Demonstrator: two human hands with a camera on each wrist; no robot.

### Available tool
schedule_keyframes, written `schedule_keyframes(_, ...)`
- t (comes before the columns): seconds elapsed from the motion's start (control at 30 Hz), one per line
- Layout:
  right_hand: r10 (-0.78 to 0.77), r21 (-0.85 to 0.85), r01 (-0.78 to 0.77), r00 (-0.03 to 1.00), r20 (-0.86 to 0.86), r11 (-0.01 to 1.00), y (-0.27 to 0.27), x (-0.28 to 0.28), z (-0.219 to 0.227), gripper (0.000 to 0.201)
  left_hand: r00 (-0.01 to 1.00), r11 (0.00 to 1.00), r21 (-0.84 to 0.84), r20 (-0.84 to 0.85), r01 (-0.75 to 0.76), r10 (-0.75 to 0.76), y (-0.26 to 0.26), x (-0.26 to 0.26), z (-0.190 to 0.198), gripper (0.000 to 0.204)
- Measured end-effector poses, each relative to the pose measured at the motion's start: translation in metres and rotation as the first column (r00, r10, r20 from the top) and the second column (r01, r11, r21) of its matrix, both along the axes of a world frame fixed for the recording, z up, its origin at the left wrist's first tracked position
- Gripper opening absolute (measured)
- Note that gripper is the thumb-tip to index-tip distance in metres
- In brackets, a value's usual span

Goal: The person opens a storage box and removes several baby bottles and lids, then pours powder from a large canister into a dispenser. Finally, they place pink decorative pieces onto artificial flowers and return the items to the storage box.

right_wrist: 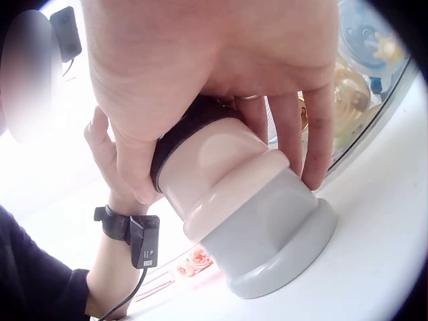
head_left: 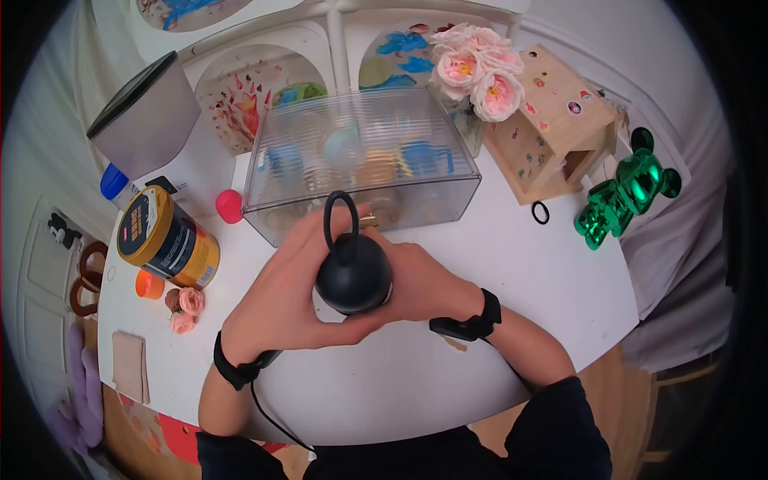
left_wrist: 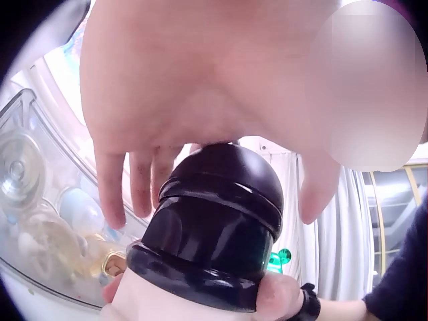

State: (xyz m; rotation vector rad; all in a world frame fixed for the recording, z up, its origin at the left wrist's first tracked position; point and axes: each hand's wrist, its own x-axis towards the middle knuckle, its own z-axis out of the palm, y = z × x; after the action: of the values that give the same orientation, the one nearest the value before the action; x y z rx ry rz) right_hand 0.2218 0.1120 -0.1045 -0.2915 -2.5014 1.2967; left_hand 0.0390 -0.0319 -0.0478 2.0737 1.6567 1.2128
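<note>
A stacked container stands in front of me, with a grey base, a pale pink middle, a black upper section and a black domed lid with a loop on top. My right hand grips the pink part, its thumb on the near side and fingers on the far side. My left hand spreads over the black dome. In the left wrist view its thumb stands apart from the lid, and its fingers point down along the other side, some partly hidden behind the dome.
A clear lidded box with things inside stands just behind my hands. To the left are a yellow canister, a pink ball and small roses. On the right are a wooden house, a green bear figure and a black ring.
</note>
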Motion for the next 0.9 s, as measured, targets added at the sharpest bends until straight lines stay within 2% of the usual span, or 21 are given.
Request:
schedule_keyframes(0.07,0.003,-0.039,-0.003,1.0,0.003,0.999,-0.001,-0.001,0.006,0.092,0.99,0.993,-0.027,0.092,0.112,-0.109,0.001,-0.008,-0.001,0.093)
schedule_keyframes(0.13,-0.001,-0.071,0.001,1.0,-0.004,0.997,-0.003,0.0,0.01,0.089,0.983,0.981,-0.108,0.103,0.163,-0.152,-0.001,-0.014,0.001,0.091)
schedule_keyframes(0.3,-0.016,-0.041,0.017,0.999,0.03,0.999,-0.003,-0.001,-0.003,0.092,0.996,0.996,-0.056,-0.07,-0.066,0.063,-0.006,0.003,0.01,0.08)
schedule_keyframes(0.37,-0.023,-0.011,0.024,0.999,0.042,1.0,-0.001,-0.003,-0.001,0.093,0.982,0.991,0.053,-0.137,-0.123,0.129,-0.001,0.006,0.006,0.074)
schedule_keyframes(0.47,-0.025,-0.029,0.027,0.999,0.041,0.999,-0.005,-0.003,0.003,0.095,0.979,0.985,0.09,-0.129,-0.148,0.158,0.002,0.005,0.002,0.076)
schedule_keyframes(0.57,-0.031,-0.037,0.032,0.999,0.02,0.999,-0.008,-0.001,0.005,0.095,0.97,0.975,0.02,-0.105,-0.221,0.221,-0.001,0.012,0.003,0.081)
schedule_keyframes(0.67,-0.025,-0.008,0.025,1.0,0.005,1.0,-0.005,-0.004,-0.004,0.102,0.991,0.991,0.11,-0.098,-0.082,0.092,0.0,0.007,0.001,0.09)
schedule_keyframes(0.7,-0.014,-0.01,0.014,1.0,-0.011,1.0,-0.003,-0.006,-0.007,0.106,1.0,0.999,0.05,-0.019,0.018,-0.017,-0.002,0.003,0.0,0.097)
schedule_keyframes(0.8,0.02,-0.02,-0.02,1.0,-0.008,1.0,-0.004,-0.007,-0.001,0.12,0.95,0.969,-0.059,0.22,0.24,-0.222,0.001,-0.014,-0.011,0.097)
schedule_keyframes(0.83,0.029,-0.013,-0.029,1.0,-0.002,0.999,-0.003,-0.008,-0.002,0.121,0.936,0.958,-0.071,0.245,0.278,-0.253,-0.003,-0.016,-0.008,0.091)
schedule_keyframes(0.9,0.043,-0.014,-0.044,0.998,-0.034,0.999,-0.001,-0.007,-0.007,0.121,0.958,0.964,-0.143,0.215,0.224,-0.19,-0.008,-0.015,0.002,0.085)
